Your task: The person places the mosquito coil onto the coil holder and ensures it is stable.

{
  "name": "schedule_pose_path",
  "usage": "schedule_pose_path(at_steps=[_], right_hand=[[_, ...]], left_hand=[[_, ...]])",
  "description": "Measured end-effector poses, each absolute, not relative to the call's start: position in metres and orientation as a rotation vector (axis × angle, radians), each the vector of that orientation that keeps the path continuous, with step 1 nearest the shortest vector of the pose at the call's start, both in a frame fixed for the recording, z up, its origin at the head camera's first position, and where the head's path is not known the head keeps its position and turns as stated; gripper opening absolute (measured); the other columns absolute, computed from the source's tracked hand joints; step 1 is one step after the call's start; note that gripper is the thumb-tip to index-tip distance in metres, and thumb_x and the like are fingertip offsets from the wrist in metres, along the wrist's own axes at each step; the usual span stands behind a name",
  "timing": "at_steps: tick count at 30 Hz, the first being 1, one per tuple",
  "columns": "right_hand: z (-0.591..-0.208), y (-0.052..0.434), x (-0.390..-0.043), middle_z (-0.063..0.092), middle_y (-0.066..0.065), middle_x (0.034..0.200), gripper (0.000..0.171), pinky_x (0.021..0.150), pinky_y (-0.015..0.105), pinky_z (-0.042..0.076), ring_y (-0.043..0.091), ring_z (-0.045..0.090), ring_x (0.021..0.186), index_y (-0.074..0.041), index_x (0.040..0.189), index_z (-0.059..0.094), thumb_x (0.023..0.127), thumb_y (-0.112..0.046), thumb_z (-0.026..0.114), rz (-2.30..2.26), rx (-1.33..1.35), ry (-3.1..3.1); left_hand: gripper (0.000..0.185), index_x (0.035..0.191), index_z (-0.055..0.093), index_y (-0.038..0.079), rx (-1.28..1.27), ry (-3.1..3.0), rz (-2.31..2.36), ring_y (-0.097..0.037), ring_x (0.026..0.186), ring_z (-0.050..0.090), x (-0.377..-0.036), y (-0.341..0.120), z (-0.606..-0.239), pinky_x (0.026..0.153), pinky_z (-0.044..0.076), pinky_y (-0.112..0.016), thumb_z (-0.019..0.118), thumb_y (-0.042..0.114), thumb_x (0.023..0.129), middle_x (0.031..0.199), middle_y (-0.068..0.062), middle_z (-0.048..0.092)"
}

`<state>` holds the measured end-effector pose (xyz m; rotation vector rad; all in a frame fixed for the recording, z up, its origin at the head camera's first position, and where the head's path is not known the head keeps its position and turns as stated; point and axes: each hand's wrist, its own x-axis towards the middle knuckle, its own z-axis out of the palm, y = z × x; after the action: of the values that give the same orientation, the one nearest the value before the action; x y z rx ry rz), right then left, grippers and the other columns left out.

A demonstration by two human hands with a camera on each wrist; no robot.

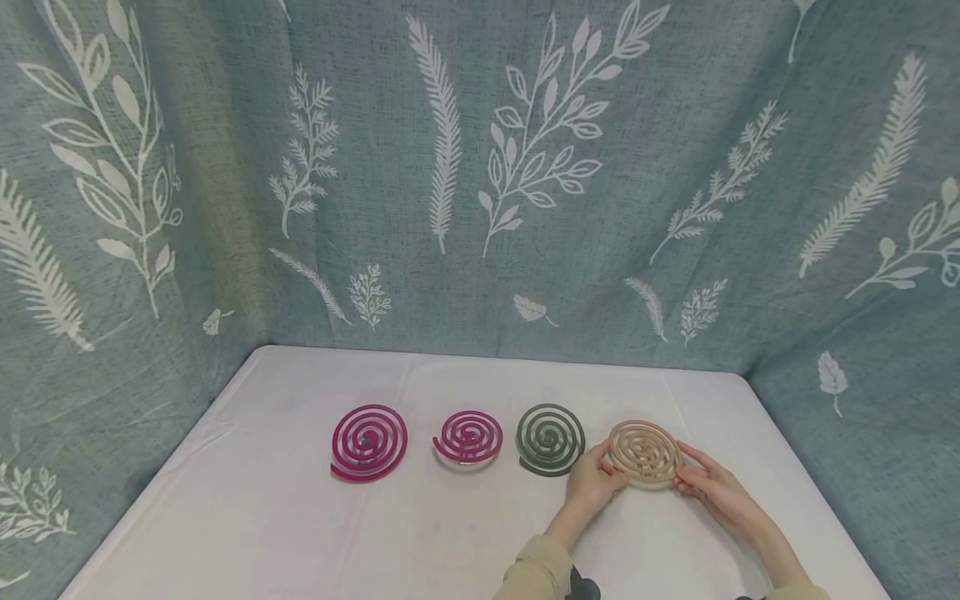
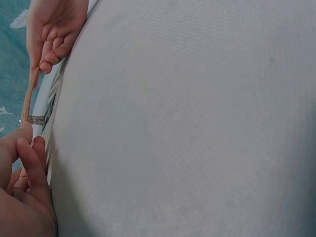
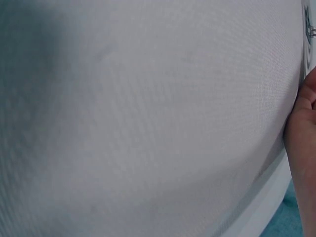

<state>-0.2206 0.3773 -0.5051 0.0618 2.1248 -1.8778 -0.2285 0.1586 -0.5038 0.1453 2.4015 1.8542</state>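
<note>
White cloth table [image 1: 247, 517], leaf-print backdrop. Left hand [image 1: 592, 483] and right hand [image 1: 712, 487] pinch opposite edges of the beige spiral coil [image 1: 645, 452], rightmost in the row, just beside the green coil [image 1: 550, 438]. Risk: thin spiral may snap under uneven squeeze.

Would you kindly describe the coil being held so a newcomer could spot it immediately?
On the white table before the leaf-print curtain, four spiral coils lie in a row. The beige coil is at the right end, beside the dark green coil. It alone is pale, gripped by the left hand and right hand.
</note>
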Motion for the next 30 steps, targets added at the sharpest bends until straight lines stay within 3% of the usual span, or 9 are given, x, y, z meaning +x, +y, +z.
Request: schedule_pose_path(at_steps=[19, 30], right_hand=[[-0.5028, 0.3760, -0.2203, 0.058, -0.005, 0.091, 0.070, 0.077, 0.017, 0.046, 0.002, 0.054, 0.083, -0.001, 0.143, 0.004, 0.092, -0.019, 0.049, -1.890, 0.068, 2.122], [-0.5064, 0.3760, -0.2207, 0.057, -0.007, 0.081, 0.065, 0.068, 0.017, 0.045, 0.002, 0.051, 0.072, -0.001, 0.142, 0.006, 0.093, -0.016, 0.046, -1.945, 0.087, 2.118]], left_hand=[[0.061, 0.126, 0.049, 0.004, 0.131, 2.373, 1.879, -0.002, 0.047, 0.045, -0.2289, 0.1596, -0.5029, 0.042, 0.037, -0.013, 0.072, 0.006, 0.070, 0.063, 0.006, 0.049], [0.060, 0.125, 0.050, 0.005, 0.130, 2.396, 1.873, -0.002, 0.046, 0.046, -0.2286, 0.1596, -0.5038, 0.042, 0.037, -0.014, 0.073, 0.006, 0.070, 0.063, 0.005, 0.051]])
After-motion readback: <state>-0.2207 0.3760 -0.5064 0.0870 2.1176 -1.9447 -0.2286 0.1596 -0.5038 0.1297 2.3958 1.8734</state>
